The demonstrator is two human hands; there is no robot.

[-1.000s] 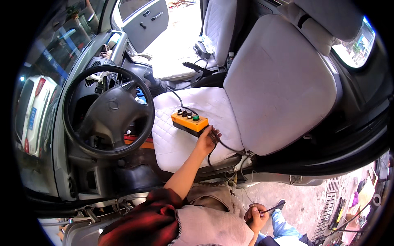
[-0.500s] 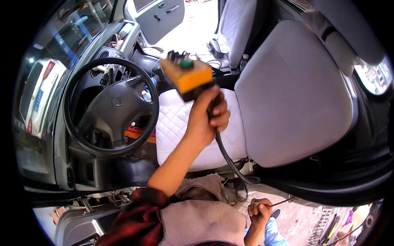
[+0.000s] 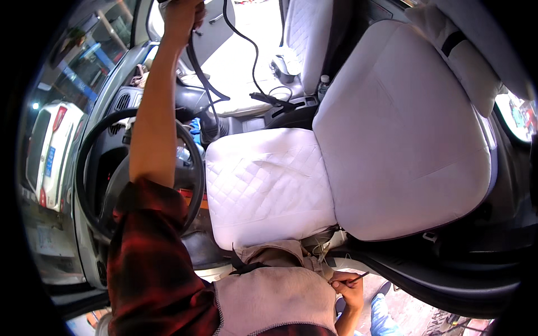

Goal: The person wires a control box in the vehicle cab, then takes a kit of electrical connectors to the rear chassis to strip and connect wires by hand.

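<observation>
My left hand [image 3: 186, 15] is stretched far forward over the steering wheel [image 3: 83, 162], to the top edge of the picture. Its fingers are closed round the handheld yellow-and-black device, most of which the edge now cuts off. A black cable [image 3: 197, 68] hangs below that hand toward the gear lever. Low on the right, beside my apron [image 3: 274, 297], my right hand [image 3: 347, 289] pinches a thin dark cord [image 3: 358, 277]. The near seat [image 3: 269, 185], covered in pale quilted cloth, lies between the hands.
Another black cable [image 3: 249, 42] runs down to the centre console [image 3: 291, 115]. A bottle [image 3: 323, 87] stands by the far side of the seat back [image 3: 403, 134]. The far door is open. A white car [image 3: 53, 154] shows through the windscreen.
My left hand has swung forward and left with the yellow-and-black device, from above the seat to the top edge. My right hand stays low, still pinching the cord.
</observation>
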